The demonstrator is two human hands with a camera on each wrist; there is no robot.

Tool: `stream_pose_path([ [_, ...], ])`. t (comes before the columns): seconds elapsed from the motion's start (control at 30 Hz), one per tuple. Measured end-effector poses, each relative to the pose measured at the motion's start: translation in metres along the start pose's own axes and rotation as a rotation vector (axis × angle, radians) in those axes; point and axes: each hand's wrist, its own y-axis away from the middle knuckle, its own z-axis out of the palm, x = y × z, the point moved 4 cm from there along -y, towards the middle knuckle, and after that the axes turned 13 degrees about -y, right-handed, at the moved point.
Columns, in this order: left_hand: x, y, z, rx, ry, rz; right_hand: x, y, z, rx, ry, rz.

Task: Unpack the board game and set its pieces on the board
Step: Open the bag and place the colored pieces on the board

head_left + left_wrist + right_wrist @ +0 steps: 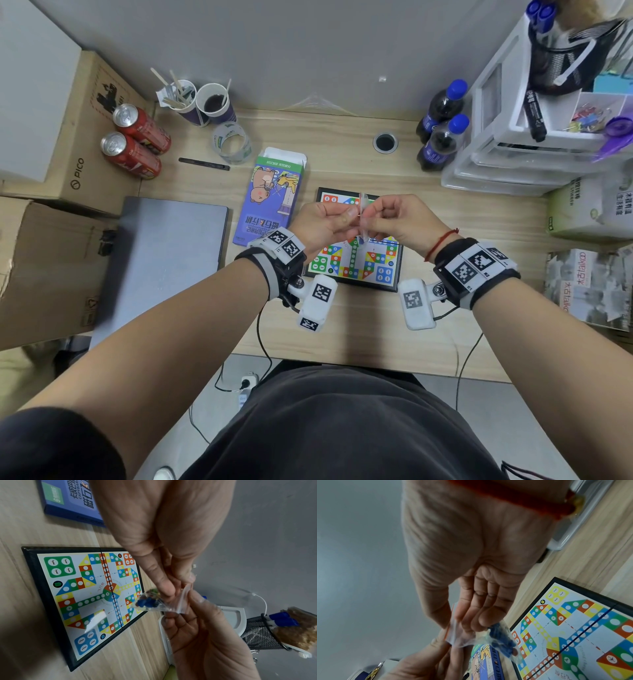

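Note:
A small clear zip bag (362, 219) (164, 601) (471, 638) with blue, red and green playing pieces hangs above the open game board (383, 274) (82, 601) (573, 635). My left hand (329, 222) (164, 582) pinches one side of the bag's top edge. From the other side my right hand (387, 219) (471, 616) pinches the same red-striped top edge. The purple game box (270, 198) (72, 500) (486, 660) lies left of the board, its end flap open.
Left of the box lie a closed grey laptop (164, 260) and cardboard boxes (44, 267). Two red cans (133, 144), two paper cups (202, 102), a tape roll (233, 142) and a pen (203, 163) sit at the back left. Two dark bottles (442, 126) and white drawers (531, 137) stand right.

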Motion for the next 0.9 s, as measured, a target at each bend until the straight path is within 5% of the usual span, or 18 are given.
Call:
stream_pose_path([
  [0.9,0.0046,-0.0015,0.0015,0.079,-0.056,-0.03,0.0036,-0.0007,-0.002,0.017,-0.011,0.024],
])
